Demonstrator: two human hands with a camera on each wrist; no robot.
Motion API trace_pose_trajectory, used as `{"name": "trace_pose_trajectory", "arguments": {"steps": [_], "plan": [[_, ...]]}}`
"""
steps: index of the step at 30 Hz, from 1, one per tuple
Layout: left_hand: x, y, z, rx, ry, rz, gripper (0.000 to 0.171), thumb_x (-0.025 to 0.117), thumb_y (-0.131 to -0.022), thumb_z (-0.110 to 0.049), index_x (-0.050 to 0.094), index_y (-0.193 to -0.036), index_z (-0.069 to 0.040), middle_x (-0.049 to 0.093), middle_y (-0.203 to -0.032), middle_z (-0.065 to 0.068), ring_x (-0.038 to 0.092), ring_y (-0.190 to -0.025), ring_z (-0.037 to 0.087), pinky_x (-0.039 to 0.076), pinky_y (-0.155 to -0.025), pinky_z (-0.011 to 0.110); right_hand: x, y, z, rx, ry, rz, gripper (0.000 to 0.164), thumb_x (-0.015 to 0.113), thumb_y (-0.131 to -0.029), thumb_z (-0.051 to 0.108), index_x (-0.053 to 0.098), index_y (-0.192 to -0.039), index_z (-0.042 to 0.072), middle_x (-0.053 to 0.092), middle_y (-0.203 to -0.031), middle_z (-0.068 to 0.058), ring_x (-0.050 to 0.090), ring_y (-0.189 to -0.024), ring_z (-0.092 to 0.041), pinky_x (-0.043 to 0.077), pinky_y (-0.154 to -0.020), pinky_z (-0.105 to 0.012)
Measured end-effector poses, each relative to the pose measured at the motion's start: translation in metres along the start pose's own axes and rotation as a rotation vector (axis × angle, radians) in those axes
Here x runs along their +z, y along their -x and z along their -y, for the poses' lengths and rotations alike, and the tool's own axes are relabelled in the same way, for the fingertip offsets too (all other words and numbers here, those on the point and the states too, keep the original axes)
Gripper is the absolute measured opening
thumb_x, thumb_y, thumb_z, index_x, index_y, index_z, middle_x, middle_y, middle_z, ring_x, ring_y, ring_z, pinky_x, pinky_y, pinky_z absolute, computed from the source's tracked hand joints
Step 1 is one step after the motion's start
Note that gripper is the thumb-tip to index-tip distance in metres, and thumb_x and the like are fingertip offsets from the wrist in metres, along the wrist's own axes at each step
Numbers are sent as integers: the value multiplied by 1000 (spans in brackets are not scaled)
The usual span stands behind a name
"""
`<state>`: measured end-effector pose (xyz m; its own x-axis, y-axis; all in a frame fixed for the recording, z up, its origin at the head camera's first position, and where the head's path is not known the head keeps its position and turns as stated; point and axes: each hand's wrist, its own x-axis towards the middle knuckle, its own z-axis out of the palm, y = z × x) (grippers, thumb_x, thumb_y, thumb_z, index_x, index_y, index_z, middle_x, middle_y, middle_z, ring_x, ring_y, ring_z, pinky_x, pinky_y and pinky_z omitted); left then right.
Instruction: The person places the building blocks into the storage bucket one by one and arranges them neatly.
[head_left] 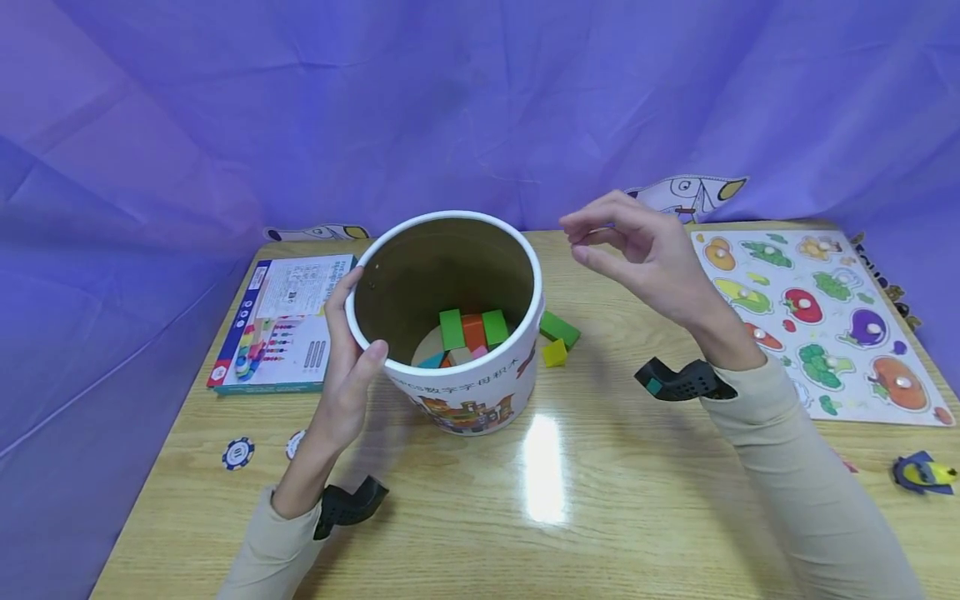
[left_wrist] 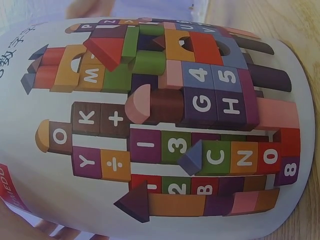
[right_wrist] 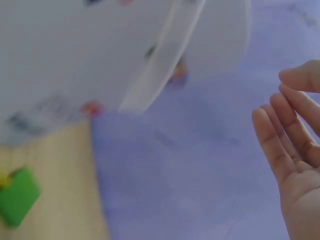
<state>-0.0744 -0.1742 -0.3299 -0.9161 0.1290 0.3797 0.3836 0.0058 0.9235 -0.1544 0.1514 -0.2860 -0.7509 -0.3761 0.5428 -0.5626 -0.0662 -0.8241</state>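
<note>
A white round bucket (head_left: 480,392) printed with toy-block pictures stands on the table with its mouth toward me. Inside lie several blocks, among them a green block (head_left: 452,330) and a red block (head_left: 473,332). My left hand (head_left: 347,392) holds the bucket's left side, with the thumb and fingertips at the rim. Printed lettered blocks on the bucket (left_wrist: 200,110) fill the left wrist view. To the right of the bucket, my right hand (head_left: 648,258) is raised in the air, fingers loosely bent and holding nothing. A pale strap (right_wrist: 160,60) shows on the bucket's side in the right wrist view.
A green block (head_left: 559,330) and a yellow block (head_left: 555,353) lie right of the bucket. A flat game box (head_left: 288,325) and poker chips (head_left: 238,452) are at left. At right are a vegetable puzzle board (head_left: 825,317) and a small yellow-blue toy (head_left: 924,473). Purple cloth (head_left: 480,108) hangs behind.
</note>
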Motion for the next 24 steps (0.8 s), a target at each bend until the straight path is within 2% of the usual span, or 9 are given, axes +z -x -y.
{"name": "trace_pose_trajectory", "arguments": {"steps": [3,6,10,13,18,24], "plan": [[0,0,0,-4,-5,-6,73,52,-91,-29,14,-153,-25,19,-157,4,23,-142,33,26,-111,68,-9,11,-23,88,53,5,29,64,-87,-8,65,-115,-7,62,-108,-14,59,-101,-22,53,-92,-25],[0,0,0,-2,-2,-5,73,52,-91,-28,14,-153,-25,19,-157,5,24,-142,33,28,-111,67,-12,25,-49,197,186,59,31,65,-89,-1,65,-119,-1,62,-112,-9,60,-103,-23,52,-93,-26],[1,0,0,1,1,2,73,52,-91,-28,14,-153,-25,19,-158,5,24,-142,33,29,-111,65,-11,42,-78,329,366,171,36,69,-89,7,63,-124,3,61,-118,-10,60,-107,-29,50,-99,-38],[1,0,1,-1,-1,0,73,53,-91,-28,14,-153,-25,19,-157,4,24,-142,32,29,-111,65,-7,51,-94,397,451,250,43,72,-86,6,60,-127,2,59,-120,-14,59,-111,-30,48,-101,-47],[1,0,1,-1,5,0,74,54,-90,-30,14,-153,-25,19,-158,4,23,-143,33,27,-111,67,-1,60,-108,463,476,333,53,74,-80,2,57,-130,1,57,-119,-14,60,-111,-29,50,-99,-45],[2,1,1,0,8,-7,74,54,-90,-30,14,-153,-25,19,-157,4,23,-143,32,26,-111,68,6,61,-115,484,482,329,50,71,-82,1,59,-130,3,58,-117,-12,59,-106,-25,53,-92,-40]]}}
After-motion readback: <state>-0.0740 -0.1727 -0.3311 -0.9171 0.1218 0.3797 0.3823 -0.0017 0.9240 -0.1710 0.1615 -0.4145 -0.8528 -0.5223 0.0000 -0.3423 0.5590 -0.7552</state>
